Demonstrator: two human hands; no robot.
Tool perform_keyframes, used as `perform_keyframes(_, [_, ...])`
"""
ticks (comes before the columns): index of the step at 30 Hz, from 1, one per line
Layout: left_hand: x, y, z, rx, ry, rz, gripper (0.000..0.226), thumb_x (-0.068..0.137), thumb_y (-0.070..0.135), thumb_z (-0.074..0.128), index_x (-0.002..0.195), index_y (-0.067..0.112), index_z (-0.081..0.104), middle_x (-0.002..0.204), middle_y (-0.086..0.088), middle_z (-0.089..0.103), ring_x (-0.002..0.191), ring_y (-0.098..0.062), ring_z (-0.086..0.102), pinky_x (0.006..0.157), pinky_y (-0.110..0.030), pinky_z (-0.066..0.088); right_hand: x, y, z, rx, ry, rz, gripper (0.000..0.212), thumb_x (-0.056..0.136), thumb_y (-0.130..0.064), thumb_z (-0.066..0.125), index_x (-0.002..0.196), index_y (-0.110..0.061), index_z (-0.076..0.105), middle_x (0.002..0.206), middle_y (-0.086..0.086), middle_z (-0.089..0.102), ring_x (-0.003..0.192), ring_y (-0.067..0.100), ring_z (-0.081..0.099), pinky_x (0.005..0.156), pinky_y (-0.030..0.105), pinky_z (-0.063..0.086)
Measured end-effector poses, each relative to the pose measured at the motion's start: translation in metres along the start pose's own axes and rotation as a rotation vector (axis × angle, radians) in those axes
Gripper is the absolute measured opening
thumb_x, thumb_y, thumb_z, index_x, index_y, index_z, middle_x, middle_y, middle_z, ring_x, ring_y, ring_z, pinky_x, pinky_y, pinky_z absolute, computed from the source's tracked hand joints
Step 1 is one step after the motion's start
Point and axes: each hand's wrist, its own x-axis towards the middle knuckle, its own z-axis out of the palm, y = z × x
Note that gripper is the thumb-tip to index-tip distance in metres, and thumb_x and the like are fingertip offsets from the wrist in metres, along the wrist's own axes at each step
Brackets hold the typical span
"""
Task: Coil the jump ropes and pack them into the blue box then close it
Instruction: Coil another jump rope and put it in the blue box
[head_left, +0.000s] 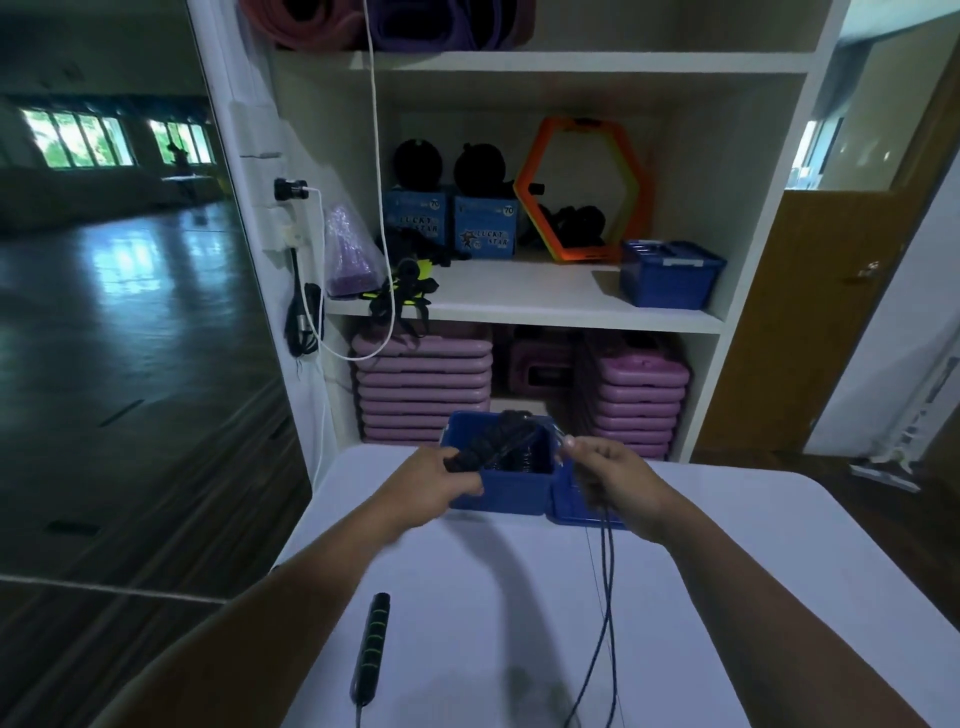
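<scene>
Left hand (447, 480) closed round black rope handles (470, 457), held over front left rim of open blue box (501, 493). Box sits at far edge of white table (467, 623), dark rope bundle inside. Right hand (610, 475) pinches rope cord (605, 597) just right of box; cord hangs down across table toward near edge. Blue lid (569, 506) lies flat beside box, right side, partly hidden by right hand. Second handle (371, 647), black with yellow bands, lies loose on table, near left. Second blue box (667, 280), shut, on shelf (519, 306) behind.
</scene>
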Motion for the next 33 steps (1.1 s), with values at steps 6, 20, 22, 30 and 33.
perform_keyframes(6, [0.009,0.033,0.04,-0.82,0.1,-0.172,0.014,0.083,0.022,0.066,0.075,0.013,0.059,0.063,-0.004,0.05,0.049,-0.016,0.039,0.052,-0.03,0.034,0.007,0.007,0.004,0.095,0.026,-0.014,0.033,0.102,-0.036,0.044,0.079,-0.013,0.049,0.053,-0.008,0.028,0.046,0.009,0.021,0.041,0.019,0.025])
perform_keyframes(20, [0.06,0.049,0.026,-1.411,0.463,-0.218,0.025,0.091,0.03,0.063,0.079,0.011,0.053,0.067,-0.006,0.049,0.054,-0.018,0.049,0.071,-0.043,0.057,-0.023,0.051,-0.024,-0.253,-0.126,0.198,0.038,0.098,-0.043,0.05,0.075,-0.013,0.043,0.065,-0.002,0.036,0.054,0.011,0.032,0.056,0.027,0.036])
perform_keyframes(22, [0.062,0.041,0.021,-1.267,0.523,-0.25,0.027,0.089,0.035,0.068,0.082,0.012,0.054,0.061,-0.003,0.044,0.047,-0.015,0.041,0.058,-0.035,0.055,-0.022,0.051,-0.034,-0.325,-0.131,0.187,0.037,0.097,-0.042,0.054,0.073,-0.015,0.046,0.066,-0.002,0.041,0.056,0.012,0.04,0.059,0.027,0.042])
perform_keyframes(30, [0.044,-0.006,0.007,0.445,0.127,-0.169,0.06,0.091,0.074,0.032,0.116,0.019,0.035,0.095,-0.012,0.063,0.069,-0.025,0.064,0.047,-0.032,0.049,0.009,0.029,-0.049,-0.798,-0.152,0.042,0.027,0.09,-0.037,0.062,0.066,-0.027,0.055,0.064,-0.011,0.054,0.061,0.004,0.048,0.063,0.023,0.04])
perform_keyframes(33, [0.036,-0.016,0.004,0.805,-0.178,-0.032,0.045,0.096,0.07,0.023,0.115,0.032,0.037,0.097,-0.005,0.063,0.079,-0.022,0.06,0.072,-0.039,0.048,0.023,0.007,-0.045,-0.862,-0.112,-0.065,0.023,0.092,-0.033,0.063,0.069,-0.032,0.06,0.064,-0.015,0.058,0.059,-0.002,0.051,0.057,0.013,0.037])
